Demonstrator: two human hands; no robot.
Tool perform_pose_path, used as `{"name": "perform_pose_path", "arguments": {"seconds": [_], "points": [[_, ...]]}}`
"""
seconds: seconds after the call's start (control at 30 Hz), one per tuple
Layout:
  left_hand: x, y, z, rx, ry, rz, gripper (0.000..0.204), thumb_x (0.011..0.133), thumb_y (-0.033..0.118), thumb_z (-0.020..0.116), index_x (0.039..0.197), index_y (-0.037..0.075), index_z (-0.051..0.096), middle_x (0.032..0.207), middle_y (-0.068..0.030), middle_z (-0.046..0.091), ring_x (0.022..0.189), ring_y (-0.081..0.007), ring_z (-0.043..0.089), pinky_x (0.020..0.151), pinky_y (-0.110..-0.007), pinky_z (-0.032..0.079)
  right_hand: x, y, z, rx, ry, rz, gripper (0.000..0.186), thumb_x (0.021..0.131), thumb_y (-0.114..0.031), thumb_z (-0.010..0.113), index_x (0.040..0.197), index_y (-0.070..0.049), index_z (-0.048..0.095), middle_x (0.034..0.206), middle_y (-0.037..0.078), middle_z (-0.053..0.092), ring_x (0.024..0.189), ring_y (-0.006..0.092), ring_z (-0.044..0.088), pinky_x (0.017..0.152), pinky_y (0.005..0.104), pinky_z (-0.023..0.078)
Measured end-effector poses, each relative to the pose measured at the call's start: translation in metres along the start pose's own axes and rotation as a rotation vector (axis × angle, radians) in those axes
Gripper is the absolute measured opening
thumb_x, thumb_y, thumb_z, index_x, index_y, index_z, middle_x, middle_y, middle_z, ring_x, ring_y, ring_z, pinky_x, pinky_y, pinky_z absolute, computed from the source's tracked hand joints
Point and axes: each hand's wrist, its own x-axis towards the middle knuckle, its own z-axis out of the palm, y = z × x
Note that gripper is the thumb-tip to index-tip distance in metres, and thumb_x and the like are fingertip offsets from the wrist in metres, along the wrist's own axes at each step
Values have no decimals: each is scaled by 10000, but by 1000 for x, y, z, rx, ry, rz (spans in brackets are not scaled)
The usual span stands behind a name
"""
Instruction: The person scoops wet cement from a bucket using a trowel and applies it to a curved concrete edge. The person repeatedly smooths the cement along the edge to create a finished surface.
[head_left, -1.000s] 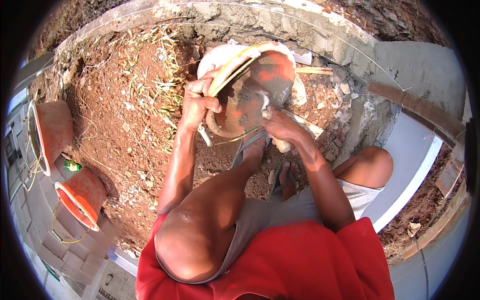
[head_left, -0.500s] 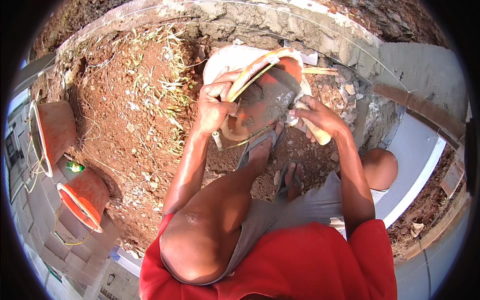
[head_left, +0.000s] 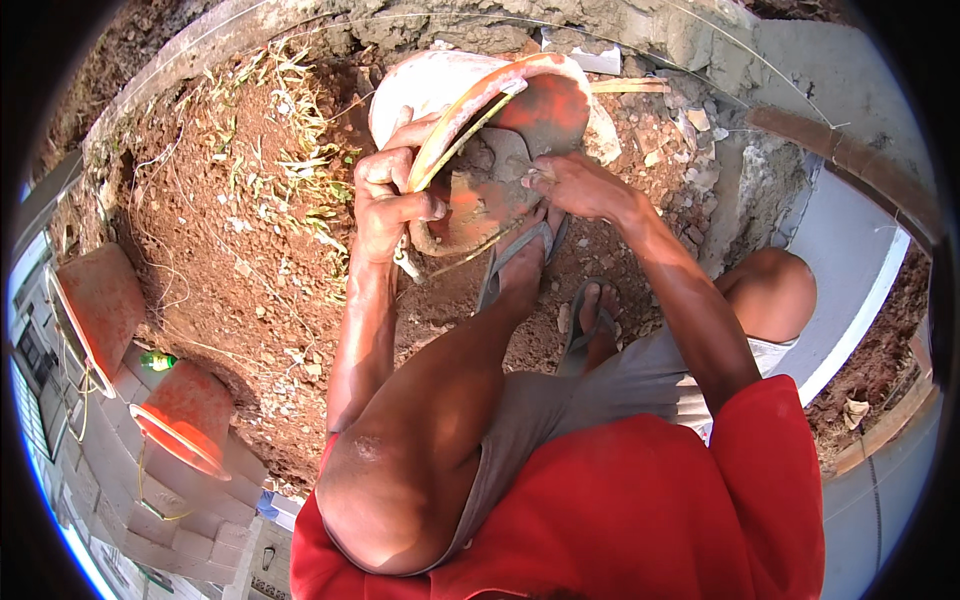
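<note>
An orange bucket (head_left: 560, 105), its outside crusted pale with dried cement, is tipped so that its mouth faces me. My left hand (head_left: 390, 200) is closed around its rim on the left side, fingers over the outer wall. Grey wet mortar (head_left: 472, 160) lies inside. Closed on a trowel, my right hand (head_left: 578, 187) is at the bucket's mouth; the fist hides the handle. The grey trowel blade (head_left: 508, 152) is inside the bucket, against the mortar. A thin bucket handle (head_left: 470, 262) hangs below the rim near my sandalled foot (head_left: 522, 262).
Two more orange buckets (head_left: 100, 305) (head_left: 185, 405) lie at the left by grey paving, with a green bottle (head_left: 157, 361) between them. A mortared stone footing (head_left: 430, 30) with taut string runs along the far side. Loose reddish soil (head_left: 230, 250) and rubble surround me.
My right hand has moved left and into the bucket's mouth, turning so the trowel's pale handle is covered. My left hand keeps its hold on the rim. The whole view has shifted slightly.
</note>
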Motion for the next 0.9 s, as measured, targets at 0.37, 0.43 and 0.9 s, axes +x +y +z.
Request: {"name": "perform_pose_path", "arguments": {"seconds": [0.37, 0.43, 0.9], "points": [[-28, 22, 9, -98, 282, -36, 301, 514, -23, 708, 804, 30, 648, 1263, -130, 677, 978, -182, 613, 834, -315, 489, -29, -67, 22, 313, 93, -1, 664, 1052, -536, 572, 1430, 9, 610, 1310, 312, 677, 1248, 454, 648, 1076, 470, 505], [-24, 20, 15, -151, 376, -54, 450, 542, -24, 688, 991, -14, 702, 1211, -107, 679, 949, -167, 619, 811, -288, 502, -47, -80, -18, 259, 0, 15, 644, 1053, -520, 587, 1415, 11, 619, 1295, 306, 688, 1211, 458, 662, 1045, 481, 511], [-33, 31, 22, -600, 693, -318, 623, 713, -63, 538, 1334, -37, 579, 937, -72, 662, 698, -139, 625, 648, -251, 543, -110, -109, -159, 256, 179, 102, 492, 954, -139, 601, 1406, 46, 537, 821, 51, 608, 532, 104, 534, 481, 291, 452]]}}
